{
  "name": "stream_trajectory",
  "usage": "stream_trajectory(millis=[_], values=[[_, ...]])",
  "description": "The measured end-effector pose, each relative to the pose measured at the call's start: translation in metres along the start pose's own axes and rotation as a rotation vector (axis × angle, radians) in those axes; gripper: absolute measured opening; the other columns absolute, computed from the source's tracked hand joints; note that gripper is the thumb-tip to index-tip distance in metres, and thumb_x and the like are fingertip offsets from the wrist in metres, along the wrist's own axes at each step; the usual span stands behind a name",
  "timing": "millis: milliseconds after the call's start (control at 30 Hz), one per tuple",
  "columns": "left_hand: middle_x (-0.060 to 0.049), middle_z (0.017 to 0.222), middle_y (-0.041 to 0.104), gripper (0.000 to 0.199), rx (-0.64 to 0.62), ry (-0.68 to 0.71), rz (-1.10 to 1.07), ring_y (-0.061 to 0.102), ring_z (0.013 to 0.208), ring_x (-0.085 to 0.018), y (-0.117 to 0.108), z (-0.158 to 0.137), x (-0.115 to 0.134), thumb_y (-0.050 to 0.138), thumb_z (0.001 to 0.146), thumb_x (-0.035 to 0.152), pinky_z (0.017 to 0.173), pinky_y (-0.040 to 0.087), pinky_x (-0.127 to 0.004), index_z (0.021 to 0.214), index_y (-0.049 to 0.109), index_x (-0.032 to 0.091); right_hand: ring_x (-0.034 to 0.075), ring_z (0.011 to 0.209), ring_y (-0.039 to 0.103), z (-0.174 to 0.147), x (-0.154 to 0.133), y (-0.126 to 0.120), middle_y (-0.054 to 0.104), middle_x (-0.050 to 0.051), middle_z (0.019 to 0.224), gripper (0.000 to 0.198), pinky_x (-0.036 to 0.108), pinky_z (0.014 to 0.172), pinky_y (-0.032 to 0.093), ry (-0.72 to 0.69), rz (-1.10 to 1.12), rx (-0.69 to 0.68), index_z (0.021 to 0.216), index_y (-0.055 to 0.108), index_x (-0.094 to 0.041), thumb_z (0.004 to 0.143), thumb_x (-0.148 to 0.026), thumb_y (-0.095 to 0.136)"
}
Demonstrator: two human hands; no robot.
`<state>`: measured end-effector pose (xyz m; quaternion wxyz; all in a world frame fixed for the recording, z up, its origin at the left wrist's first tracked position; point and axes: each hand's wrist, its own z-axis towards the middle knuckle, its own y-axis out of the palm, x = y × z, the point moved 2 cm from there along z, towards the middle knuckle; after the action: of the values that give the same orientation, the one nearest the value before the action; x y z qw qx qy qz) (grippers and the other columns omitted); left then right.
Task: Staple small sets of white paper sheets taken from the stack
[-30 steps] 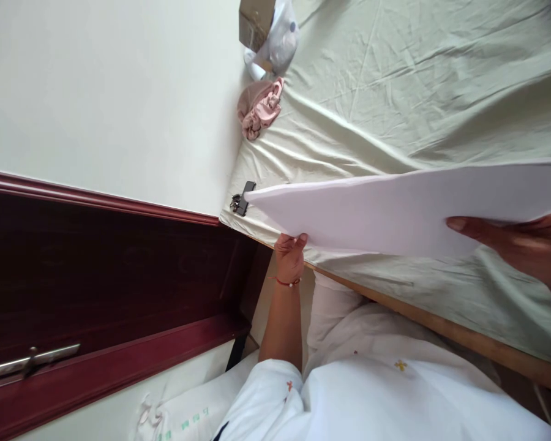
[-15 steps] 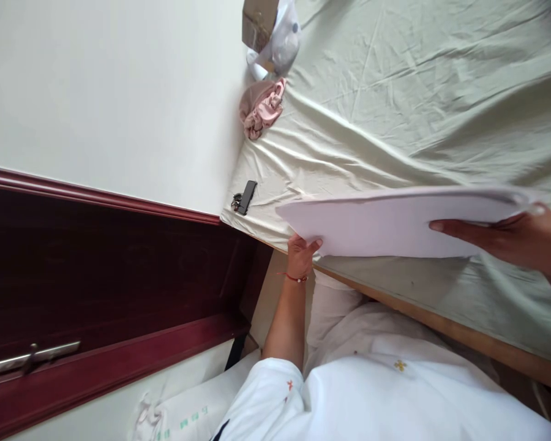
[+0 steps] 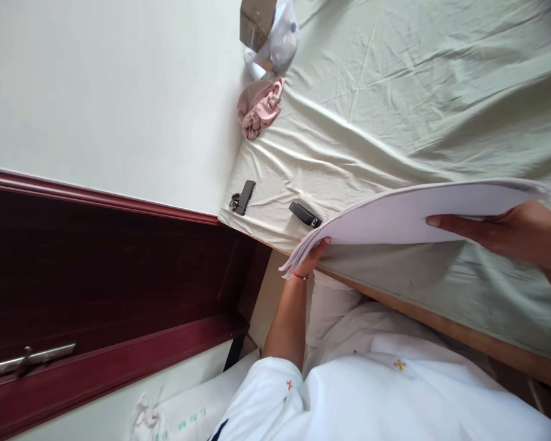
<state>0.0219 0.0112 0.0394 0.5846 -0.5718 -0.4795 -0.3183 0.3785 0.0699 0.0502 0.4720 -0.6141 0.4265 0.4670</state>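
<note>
A stack of white paper sheets (image 3: 395,214) is held between my two hands above the near edge of the bed. My left hand (image 3: 313,256) grips its left end, thumb on the near face, and the sheets bend down there with their edges fanned slightly apart. At the other end, my right hand (image 3: 518,229) clasps the stack with the thumb stretched along its face; the other fingers are hidden behind it. Just beyond my left hand a black stapler (image 3: 305,214) lies on the pale green sheet (image 3: 376,128).
A black phone-like object (image 3: 245,197) and keys (image 3: 234,202) lie at the bed's left corner. Farther back are a pink cloth (image 3: 261,113), a plastic bag (image 3: 284,43) and a cardboard box (image 3: 257,24) against the wall. A dark red door (image 3: 96,263) stands at left.
The stack's left end has curved downward, its sheet edges now showing. The stapler, hidden behind the paper before, has come into view. My right hand has barely moved.
</note>
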Motion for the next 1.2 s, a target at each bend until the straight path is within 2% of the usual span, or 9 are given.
stream_trajectory(millis=[100, 167, 300, 367, 533, 633, 767, 1033, 1200], values=[[-0.006, 0.082, 0.072, 0.025, 0.003, -0.040, -0.030, 0.069, 0.089, -0.024, -0.001, -0.001, 0.002, 0.089, 0.071, 0.036, 0.088, 0.056, -0.040, 0.085, 0.075, 0.020, 0.026, 0.085, 0.069, -0.001, 0.002, -0.002, 0.077, 0.004, 0.094, 0.052, 0.042, 0.078, 0.060, 0.057, -0.048, 0.026, 0.097, 0.077, -0.025, 0.059, -0.061, 0.083], [-0.004, 0.074, 0.067, 0.029, -0.067, -0.073, -0.042, 0.065, 0.076, -0.018, -0.001, -0.002, 0.002, 0.086, 0.074, 0.042, 0.078, 0.055, -0.034, 0.076, 0.072, 0.017, 0.025, 0.081, 0.068, -0.001, 0.003, -0.006, 0.076, 0.005, 0.092, 0.052, 0.038, 0.068, 0.059, 0.153, -0.028, 0.104, 0.095, 0.077, -0.023, 0.058, -0.060, 0.084], [0.003, 0.062, 0.056, 0.046, -0.137, -0.185, -0.119, 0.054, 0.053, -0.008, 0.001, -0.003, -0.008, 0.081, 0.074, 0.058, 0.046, 0.033, -0.021, 0.078, 0.068, 0.014, 0.023, 0.066, 0.065, -0.004, 0.007, -0.007, 0.076, 0.009, 0.088, 0.043, 0.033, 0.047, 0.051, 0.394, 0.179, 0.191, 0.079, 0.076, -0.021, 0.051, -0.051, 0.090], [0.003, 0.063, 0.057, 0.051, -0.104, -0.232, -0.176, 0.056, 0.050, -0.008, 0.001, -0.004, -0.013, 0.083, 0.070, 0.061, 0.042, 0.025, -0.019, 0.084, 0.067, 0.015, 0.026, 0.062, 0.066, -0.005, 0.011, -0.005, 0.076, 0.012, 0.087, 0.041, 0.035, 0.043, 0.050, 0.500, 0.262, 0.187, 0.075, 0.076, -0.021, 0.050, -0.047, 0.093], [0.005, 0.058, 0.058, 0.054, -0.092, -0.292, -0.223, 0.045, 0.042, -0.003, 0.004, -0.007, -0.011, 0.086, 0.066, 0.060, 0.041, 0.021, -0.017, 0.081, 0.059, 0.015, 0.030, 0.064, 0.070, -0.009, 0.031, -0.003, 0.078, 0.014, 0.089, 0.041, 0.038, 0.044, 0.053, 0.663, 0.331, 0.152, 0.077, 0.078, -0.020, 0.050, -0.046, 0.094], [0.004, 0.056, 0.059, 0.056, -0.066, -0.360, -0.266, 0.042, 0.040, -0.003, 0.003, -0.005, -0.007, 0.088, 0.062, 0.057, 0.041, 0.018, -0.017, 0.085, 0.058, 0.016, 0.028, 0.058, 0.069, -0.012, 0.040, -0.003, 0.077, 0.012, 0.080, 0.034, 0.035, 0.041, 0.053, 0.661, 0.344, 0.042, 0.069, 0.077, -0.020, 0.054, -0.046, 0.092], [0.008, 0.053, 0.055, 0.059, -0.027, -0.437, -0.367, 0.035, 0.039, 0.000, 0.001, -0.003, -0.003, 0.092, 0.057, 0.048, 0.041, 0.016, -0.015, 0.092, 0.057, 0.016, 0.026, 0.054, 0.068, -0.016, 0.041, 0.001, 0.075, 0.009, 0.069, 0.027, 0.033, 0.040, 0.054, 0.569, 0.455, -0.112, 0.065, 0.078, -0.024, 0.056, -0.046, 0.091], [0.009, 0.057, 0.056, 0.059, -0.026, -0.515, -0.437, 0.037, 0.039, 0.000, -0.007, 0.001, -0.003, 0.094, 0.055, 0.037, 0.041, 0.016, -0.015, 0.096, 0.056, 0.016, 0.025, 0.057, 0.070, -0.025, 0.035, 0.014, 0.076, 0.008, 0.072, 0.021, 0.031, 0.046, 0.057, 0.622, 0.569, 0.006, 0.069, 0.079, -0.024, 0.053, -0.027, 0.092], [-0.001, 0.063, 0.070, 0.044, 0.025, -0.542, -0.359, 0.039, 0.041, -0.001, -0.014, 0.003, -0.001, 0.089, 0.061, 0.030, 0.041, 0.017, -0.014, 0.084, 0.055, 0.014, 0.021, 0.064, 0.071, -0.027, 0.041, 0.023, 0.078, 0.006, 0.081, 0.026, 0.028, 0.051, 0.059, 0.583, 0.532, 0.086, 0.079, 0.078, -0.023, 0.057, -0.030, 0.091]])
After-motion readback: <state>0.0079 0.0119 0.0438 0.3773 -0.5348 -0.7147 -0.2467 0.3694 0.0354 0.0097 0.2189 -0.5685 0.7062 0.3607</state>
